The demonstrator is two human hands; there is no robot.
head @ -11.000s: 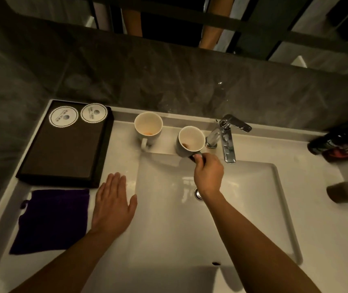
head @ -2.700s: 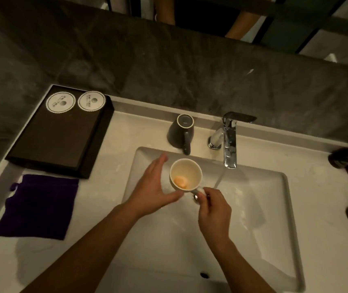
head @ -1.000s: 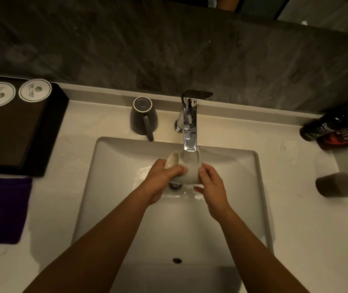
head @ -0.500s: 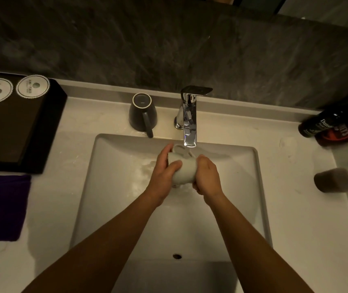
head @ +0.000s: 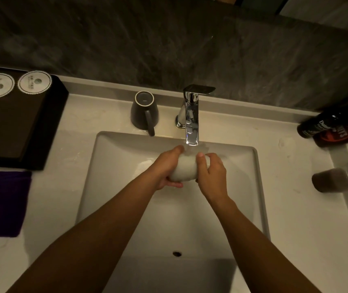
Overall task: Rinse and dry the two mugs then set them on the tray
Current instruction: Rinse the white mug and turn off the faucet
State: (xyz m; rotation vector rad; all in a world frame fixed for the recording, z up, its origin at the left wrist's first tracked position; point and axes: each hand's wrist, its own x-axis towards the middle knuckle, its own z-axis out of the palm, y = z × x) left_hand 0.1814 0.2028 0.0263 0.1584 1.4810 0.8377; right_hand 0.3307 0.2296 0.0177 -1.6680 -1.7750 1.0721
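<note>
1. Left hand [head: 164, 169] and right hand [head: 211, 173] both wrap the white mug [head: 184, 169] below the chrome faucet [head: 192, 123], over the sink [head: 126, 187].
2. The mug lies sideways, long axis near-left to far-right; mouth hidden.
3. Its body is smooth and rounded.
4. The dark mug [head: 144, 111] stands inverted, beyond-left of the grip.

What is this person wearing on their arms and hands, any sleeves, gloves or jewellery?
Nothing visible: no sleeves reach into view, and the left hand and right hand show no gloves, watch, bracelet or rings.

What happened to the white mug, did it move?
Yes. The white mug came forward off the counter left of the faucet; left hand and right hand now grip it under the spout.
</note>
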